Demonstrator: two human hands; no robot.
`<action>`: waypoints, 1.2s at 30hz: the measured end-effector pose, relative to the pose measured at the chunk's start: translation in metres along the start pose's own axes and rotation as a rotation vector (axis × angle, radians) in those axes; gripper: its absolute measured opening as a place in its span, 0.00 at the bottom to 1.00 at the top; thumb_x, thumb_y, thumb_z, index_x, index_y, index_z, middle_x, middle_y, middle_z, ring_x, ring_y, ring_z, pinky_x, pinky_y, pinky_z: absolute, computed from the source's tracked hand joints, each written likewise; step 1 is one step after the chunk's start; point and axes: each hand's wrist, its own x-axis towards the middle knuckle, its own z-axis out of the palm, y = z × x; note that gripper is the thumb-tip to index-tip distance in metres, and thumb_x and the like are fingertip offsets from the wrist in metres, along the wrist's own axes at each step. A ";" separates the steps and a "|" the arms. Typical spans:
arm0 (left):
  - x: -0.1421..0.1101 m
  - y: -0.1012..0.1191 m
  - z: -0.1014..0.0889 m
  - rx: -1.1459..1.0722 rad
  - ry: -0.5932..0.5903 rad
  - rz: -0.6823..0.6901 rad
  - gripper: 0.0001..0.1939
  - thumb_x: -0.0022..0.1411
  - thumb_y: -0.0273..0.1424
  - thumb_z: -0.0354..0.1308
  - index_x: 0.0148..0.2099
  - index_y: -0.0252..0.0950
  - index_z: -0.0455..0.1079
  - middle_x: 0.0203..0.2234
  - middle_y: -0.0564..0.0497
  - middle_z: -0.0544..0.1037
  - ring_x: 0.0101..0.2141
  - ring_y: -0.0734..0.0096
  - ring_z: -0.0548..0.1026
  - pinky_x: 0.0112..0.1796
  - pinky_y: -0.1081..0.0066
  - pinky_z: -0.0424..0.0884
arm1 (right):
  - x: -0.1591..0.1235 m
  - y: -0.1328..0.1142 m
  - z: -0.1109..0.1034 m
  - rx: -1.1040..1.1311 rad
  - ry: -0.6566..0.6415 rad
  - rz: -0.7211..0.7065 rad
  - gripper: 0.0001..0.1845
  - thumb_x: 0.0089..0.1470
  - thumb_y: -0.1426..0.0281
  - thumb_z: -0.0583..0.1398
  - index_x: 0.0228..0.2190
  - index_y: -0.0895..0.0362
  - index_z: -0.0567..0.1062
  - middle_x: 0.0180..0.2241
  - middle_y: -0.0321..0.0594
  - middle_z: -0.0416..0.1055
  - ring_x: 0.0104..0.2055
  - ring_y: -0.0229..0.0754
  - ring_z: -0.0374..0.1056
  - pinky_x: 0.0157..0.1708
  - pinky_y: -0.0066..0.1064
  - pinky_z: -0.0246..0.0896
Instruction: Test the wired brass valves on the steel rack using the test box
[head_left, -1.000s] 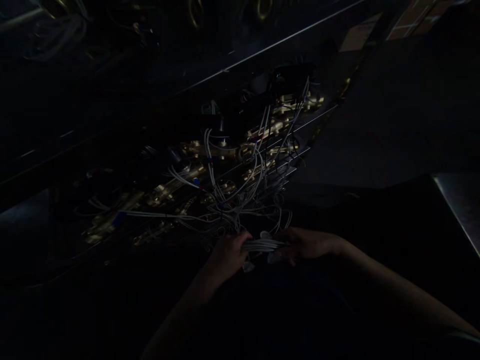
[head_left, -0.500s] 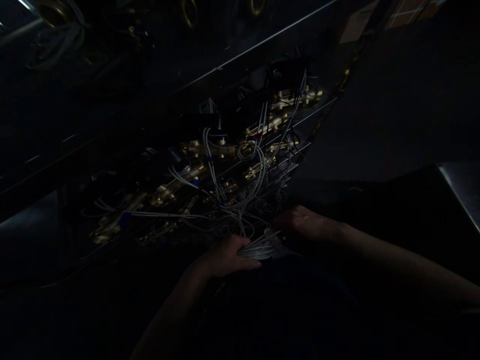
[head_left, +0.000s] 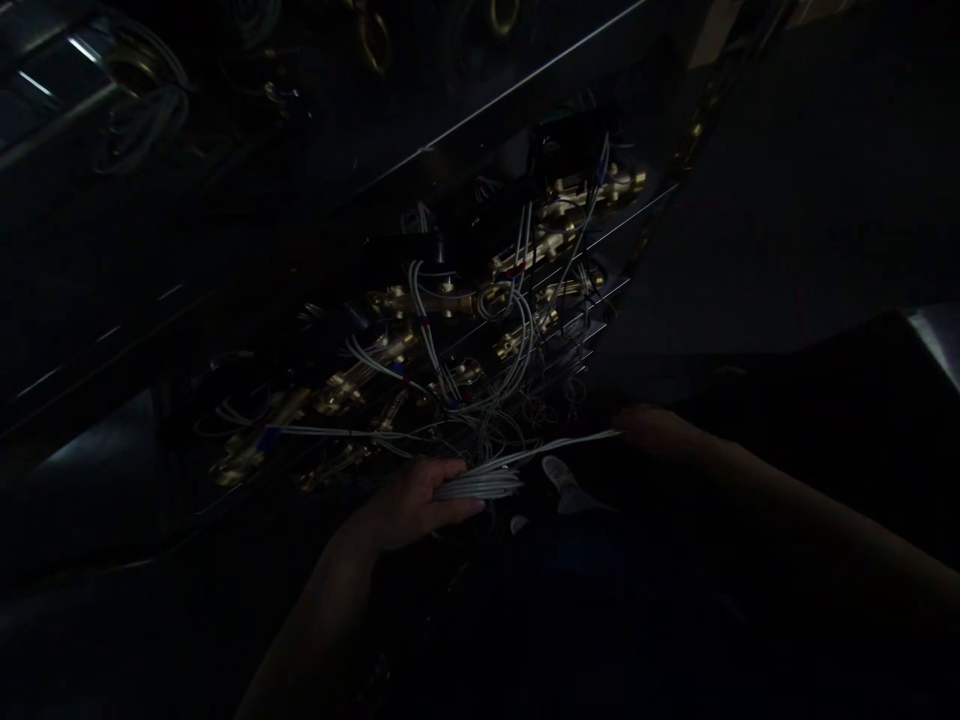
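My left hand (head_left: 424,498) is closed round a bundle of looped grey-white cables (head_left: 484,484), thumb and fingers on either side of it. Out to the right, my right hand (head_left: 656,428) grips a few strands of cable (head_left: 574,440), drawn taut from the bundle. Its fingers are dim. Behind the hands, brass valve fittings (head_left: 442,300) lie in rows, with black boxes (head_left: 409,248) on some of them. More pale cables (head_left: 517,365), marked with blue and red bands, hang from these and gather in a tangle above the bundle.
The scene is very dark. Metal rack edges (head_left: 517,88) run diagonally behind the fittings. At the upper left hangs another cable coil (head_left: 142,125) near a brass ring (head_left: 135,65). A shoe (head_left: 559,475) shows below the hands. A metal corner (head_left: 934,340) juts in at the right.
My right hand has left the bundle and moved right, pulling strands out straight. My left hand has shifted left with the bundle. The view has turned slightly.
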 end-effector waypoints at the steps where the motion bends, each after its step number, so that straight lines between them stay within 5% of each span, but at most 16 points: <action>1: 0.001 0.003 0.000 -0.032 -0.007 0.010 0.16 0.55 0.43 0.57 0.35 0.34 0.69 0.23 0.56 0.66 0.25 0.77 0.62 0.26 0.76 0.58 | -0.001 -0.014 0.006 -0.010 -0.081 -0.050 0.23 0.36 0.70 0.68 0.40 0.59 0.76 0.44 0.51 0.72 0.48 0.52 0.65 0.49 0.42 0.57; 3: 0.002 0.009 0.001 -0.107 0.003 0.031 0.16 0.54 0.43 0.58 0.35 0.33 0.69 0.23 0.56 0.66 0.24 0.77 0.62 0.25 0.77 0.58 | -0.001 -0.050 0.022 0.059 -0.242 -0.200 0.49 0.30 0.63 0.71 0.55 0.58 0.63 0.56 0.51 0.62 0.57 0.54 0.57 0.54 0.44 0.54; 4: 0.002 0.011 0.001 -0.137 0.017 0.045 0.17 0.53 0.43 0.59 0.35 0.33 0.69 0.23 0.56 0.66 0.24 0.78 0.61 0.25 0.77 0.58 | 0.001 -0.069 0.031 0.159 -0.305 -0.297 0.53 0.33 0.60 0.70 0.59 0.57 0.56 0.58 0.50 0.59 0.58 0.51 0.57 0.54 0.41 0.55; 6: -0.001 0.011 -0.001 -0.177 0.070 0.078 0.17 0.52 0.42 0.60 0.34 0.32 0.69 0.22 0.57 0.65 0.23 0.79 0.61 0.24 0.78 0.57 | 0.007 -0.101 0.046 0.311 -0.397 -0.438 0.42 0.45 0.58 0.65 0.58 0.58 0.58 0.52 0.46 0.66 0.51 0.44 0.65 0.48 0.34 0.62; 9: -0.011 0.002 -0.008 -0.234 0.129 0.067 0.17 0.51 0.43 0.61 0.32 0.32 0.68 0.19 0.57 0.65 0.19 0.81 0.60 0.21 0.79 0.56 | 0.019 -0.127 0.053 0.265 -0.411 -0.437 0.20 0.57 0.63 0.55 0.47 0.63 0.70 0.34 0.41 0.73 0.32 0.37 0.68 0.32 0.27 0.64; 14: -0.002 -0.013 -0.001 -0.337 -0.277 -0.150 0.21 0.46 0.40 0.65 0.37 0.33 0.66 0.17 0.56 0.70 0.16 0.78 0.65 0.18 0.77 0.60 | 0.022 -0.153 0.042 -0.186 -0.345 -0.542 0.12 0.51 0.75 0.58 0.40 0.62 0.72 0.31 0.43 0.73 0.30 0.37 0.67 0.29 0.26 0.57; 16: 0.010 -0.015 0.014 -0.356 -0.271 -0.160 0.20 0.45 0.40 0.65 0.36 0.33 0.65 0.16 0.58 0.68 0.15 0.79 0.63 0.17 0.78 0.58 | 0.019 -0.161 0.039 -0.304 -0.354 -0.582 0.14 0.48 0.76 0.59 0.41 0.61 0.72 0.32 0.44 0.74 0.33 0.40 0.68 0.29 0.26 0.56; 20: 0.012 -0.018 0.036 -0.337 -0.037 -0.149 0.18 0.49 0.42 0.62 0.27 0.34 0.61 0.13 0.61 0.58 0.14 0.84 0.54 0.15 0.79 0.49 | 0.023 -0.145 0.034 -0.328 -0.396 -0.534 0.13 0.45 0.73 0.62 0.36 0.59 0.73 0.32 0.42 0.74 0.36 0.41 0.68 0.31 0.27 0.57; 24: 0.002 -0.021 0.035 -0.422 -0.095 -0.192 0.20 0.48 0.45 0.61 0.28 0.35 0.60 0.12 0.61 0.60 0.13 0.83 0.55 0.15 0.78 0.51 | 0.027 -0.126 0.035 -0.266 -0.325 -0.460 0.08 0.46 0.74 0.61 0.32 0.60 0.72 0.32 0.41 0.73 0.35 0.39 0.68 0.33 0.27 0.57; 28: 0.020 -0.019 0.043 -0.445 -0.096 -0.237 0.18 0.45 0.40 0.64 0.31 0.34 0.62 0.14 0.59 0.65 0.15 0.79 0.61 0.17 0.77 0.56 | 0.020 -0.143 0.038 -0.237 -0.364 -0.497 0.10 0.47 0.74 0.60 0.35 0.60 0.72 0.34 0.42 0.72 0.37 0.42 0.68 0.35 0.30 0.59; 32: 0.028 -0.016 0.053 -0.504 0.104 -0.258 0.22 0.44 0.39 0.65 0.38 0.33 0.65 0.17 0.59 0.66 0.17 0.81 0.60 0.18 0.78 0.53 | 0.020 -0.136 0.023 0.150 -0.496 -0.490 0.34 0.38 0.71 0.68 0.49 0.58 0.66 0.50 0.45 0.66 0.51 0.44 0.63 0.49 0.34 0.59; 34: 0.018 -0.017 0.050 -0.562 0.096 -0.212 0.25 0.43 0.39 0.67 0.42 0.33 0.67 0.21 0.56 0.69 0.19 0.80 0.62 0.19 0.78 0.55 | 0.024 -0.116 0.018 0.331 -0.538 -0.385 0.46 0.33 0.68 0.71 0.54 0.56 0.60 0.55 0.45 0.61 0.57 0.46 0.57 0.54 0.36 0.55; 36: 0.007 -0.019 0.045 -0.634 0.069 -0.134 0.24 0.43 0.40 0.67 0.42 0.34 0.68 0.21 0.56 0.69 0.18 0.81 0.61 0.19 0.78 0.54 | 0.028 -0.097 0.022 0.422 -0.606 -0.295 0.46 0.34 0.65 0.70 0.55 0.56 0.60 0.56 0.45 0.60 0.58 0.47 0.57 0.56 0.38 0.54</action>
